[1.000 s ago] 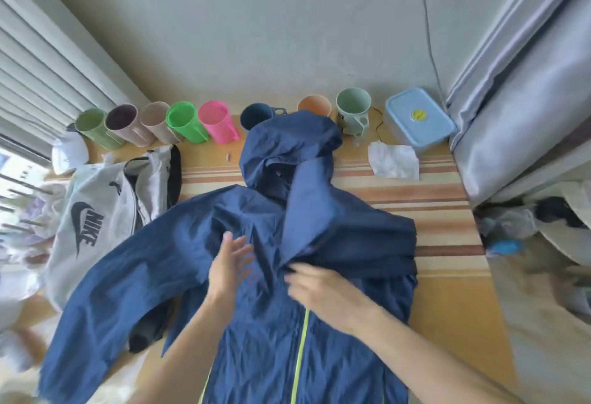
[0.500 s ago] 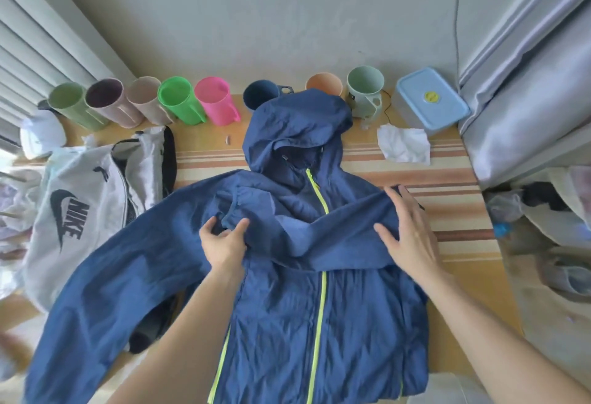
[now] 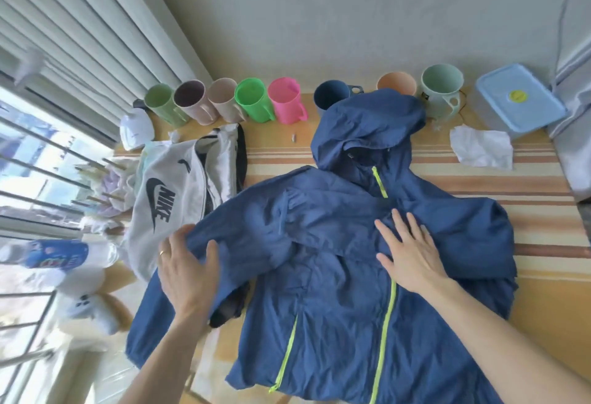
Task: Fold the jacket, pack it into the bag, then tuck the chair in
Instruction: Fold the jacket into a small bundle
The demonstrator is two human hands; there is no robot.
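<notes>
**Hands on the spread jacket, one sleeve gripped**

The left hand (image 3: 188,271), in the lower left of the frame, has its thumb on top of the navy jacket's (image 3: 335,275) left-side sleeve and its fingers curled around the sleeve's edge, so the fabric is pinched between them; a ring shows on one finger. The right hand (image 3: 412,253), near the middle of the frame, lies flat on the jacket's chest with the fingers spread and extended, palm down, just beside the yellow-green zipper (image 3: 388,317).

The jacket lies face up across the striped table (image 3: 543,199), hood (image 3: 367,128) toward the top of the frame, zipper closed down the front. The sleeve at the right side is folded inward over the chest; the gripped sleeve runs down toward the lower left and hangs past the table edge.

Left of the jacket lies the grey bag (image 3: 166,199) with a black logo, its opening unzipped; the gripped sleeve overlaps its lower edge. Along the wall at the top stands a row of cups (image 3: 252,103) in green, brown, beige, pink, blue and orange. At the upper right sit a light blue lidded box (image 3: 518,100) and, just below it, a crumpled white tissue (image 3: 479,148).
</notes>
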